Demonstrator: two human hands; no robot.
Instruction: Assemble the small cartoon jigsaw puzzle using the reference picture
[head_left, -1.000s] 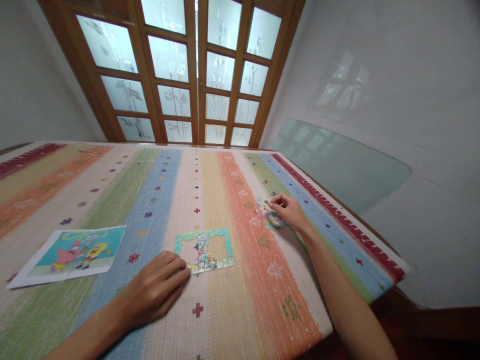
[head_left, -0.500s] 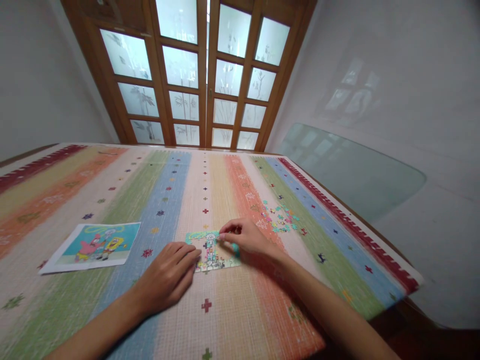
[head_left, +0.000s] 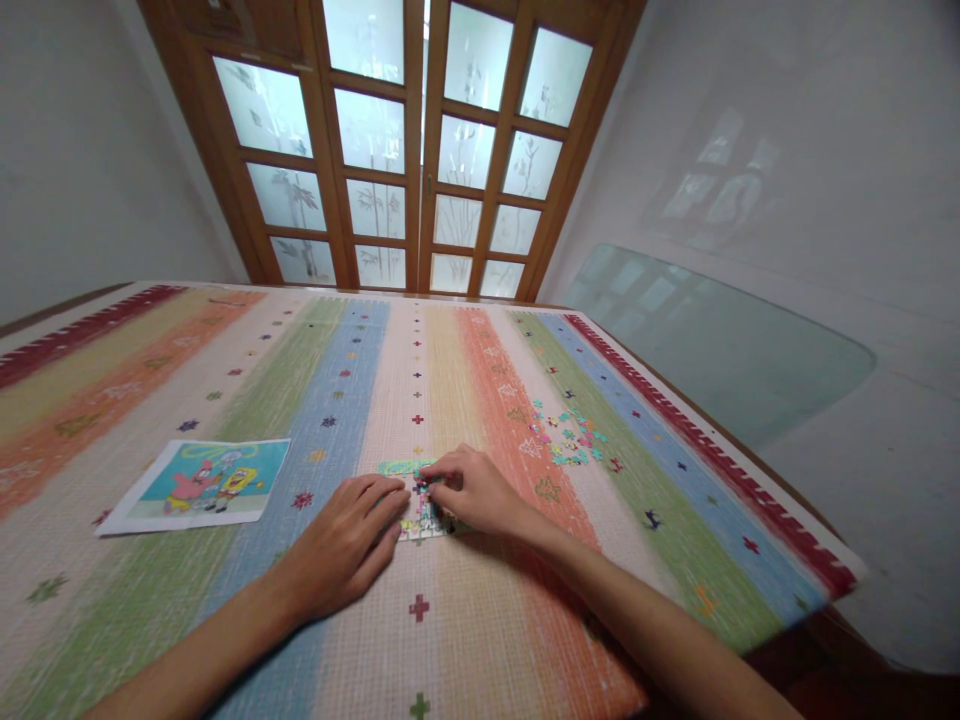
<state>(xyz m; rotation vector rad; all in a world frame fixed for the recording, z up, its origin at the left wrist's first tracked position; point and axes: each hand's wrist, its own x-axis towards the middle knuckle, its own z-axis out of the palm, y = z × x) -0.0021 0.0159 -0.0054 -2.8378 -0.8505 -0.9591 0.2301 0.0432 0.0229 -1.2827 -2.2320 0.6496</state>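
A partly assembled jigsaw puzzle (head_left: pixel 412 530) lies on the striped cloth in front of me, with a teal top edge and bare cloth showing inside its frame. Stretched over its left side, my left hand (head_left: pixel 358 530) rests with its fingers lying low along the edge. My right hand (head_left: pixel 474 490) leans over the puzzle's middle and right, thumb and fingertips brought together just above the pieces. Whatever is between those fingertips is hidden. The right hand covers the puzzle's right part.
Loose puzzle pieces (head_left: pixel 570 440) lie scattered to the right. On the left lies a printed cartoon picture (head_left: pixel 214 485) on white paper. A striped tablecloth (head_left: pixel 480 610) covers the table. Beyond stand wood-framed glass doors (head_left: pixel 412 230); a glass panel (head_left: pixel 720 350) leans at the right wall.
My right hand has moved left and slightly down over the puzzle, covering more of its middle. My left hand stays at the left edge. The view has shifted slightly.
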